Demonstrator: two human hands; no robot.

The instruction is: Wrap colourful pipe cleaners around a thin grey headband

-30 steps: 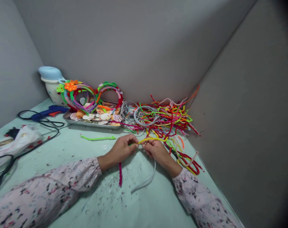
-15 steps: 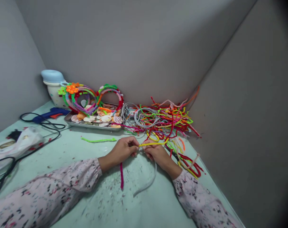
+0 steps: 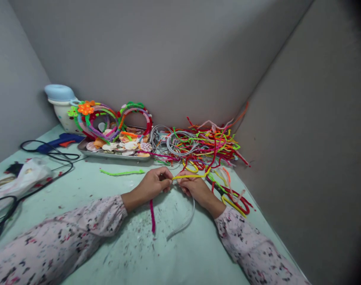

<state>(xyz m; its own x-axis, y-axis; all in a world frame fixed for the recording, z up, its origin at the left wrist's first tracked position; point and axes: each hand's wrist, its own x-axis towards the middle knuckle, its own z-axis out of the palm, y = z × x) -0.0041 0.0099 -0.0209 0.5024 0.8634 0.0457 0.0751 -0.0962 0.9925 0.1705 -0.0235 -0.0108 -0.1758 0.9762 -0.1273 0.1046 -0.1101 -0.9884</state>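
Note:
My left hand (image 3: 156,182) is closed in a pinch on one end of a yellow pipe cleaner (image 3: 195,176). The rest of that pipe cleaner runs rightward over the fingers of my right hand (image 3: 196,190), its far end bent up. My right hand pinches a thin grey band (image 3: 190,221), which curves down from under it toward the tabletop. Below my left hand hangs a magenta pipe cleaner (image 3: 152,215); its upper part is hidden by the hand. The fingertips of both hands almost meet, and they cover the join between the strands.
Behind my hands stands a metal tray (image 3: 115,156) of seashells with decorated headbands (image 3: 135,107). Right of it lie piled pipe cleaners (image 3: 216,144) and grey hoops (image 3: 180,143). Yellow-handled scissors (image 3: 233,206), a green pipe cleaner (image 3: 122,173), a blue glue gun (image 3: 60,141) and black cord (image 3: 12,209) surround the work area.
The view has shifted slightly, so everything sits a little to the left and higher. Both hands keep their pinch, with hardly any movement against each other.

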